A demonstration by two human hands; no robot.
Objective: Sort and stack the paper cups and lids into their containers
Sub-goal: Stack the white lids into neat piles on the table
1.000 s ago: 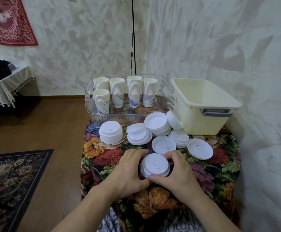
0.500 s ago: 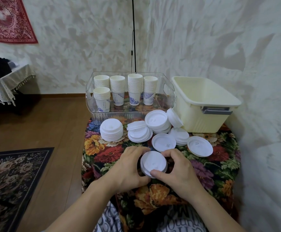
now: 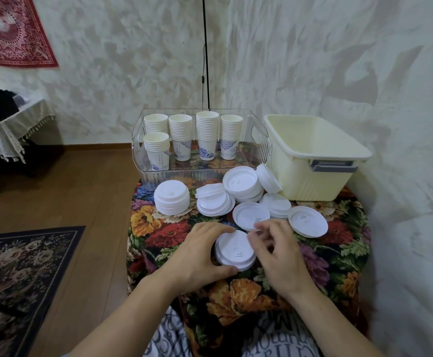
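Now right hand point(image 3: 278, 249) lifted off lid stack point(image 3: 235, 251); left hand point(image 3: 197, 256) still grips.

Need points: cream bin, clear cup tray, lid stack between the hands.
cream bin point(image 3: 313, 176), head view, front wall.
clear cup tray point(image 3: 200, 173), head view, front wall.
lid stack point(image 3: 234, 249), head view, top lid's centre.

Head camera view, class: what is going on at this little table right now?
A person is gathering white lids. The left hand grips a small lid stack on the flowered cloth, while the right hand hovers beside it, fingers loosely curled. The paper cups already stand stacked in the clear bin. More lids lie loose in front of it, and no lids show in the cream tub.
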